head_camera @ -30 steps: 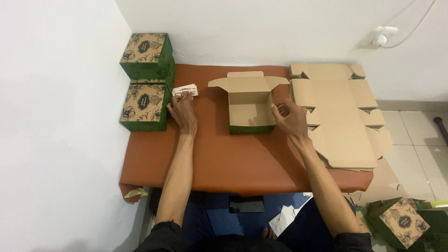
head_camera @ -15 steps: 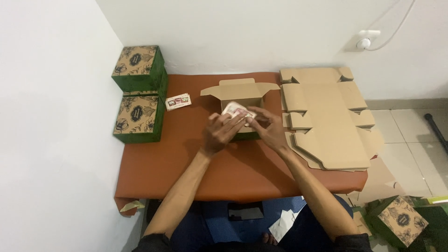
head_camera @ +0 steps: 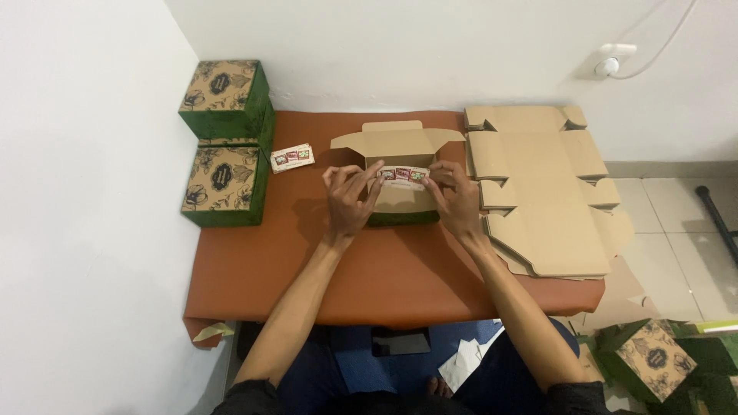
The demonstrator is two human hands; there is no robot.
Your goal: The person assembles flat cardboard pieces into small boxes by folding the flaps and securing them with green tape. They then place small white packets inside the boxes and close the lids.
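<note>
I see the brown table first, pushed against white walls. On its right side lies a stack of flat cardboard blanks, unfolded, hanging over the table edge. At the left edge, two closed green boxes w/ tan patterned lids, one behind the other. Mid-table sits the open box, flaps up, green outside, plain cardboard inside. Both hands are over it: left hand and right hand each pinch one end of a small strip of stickers, fingers closed on it, held level just above the box opening. A second sticker strip lies loose on the table btw the green boxes and the open box.
</note>
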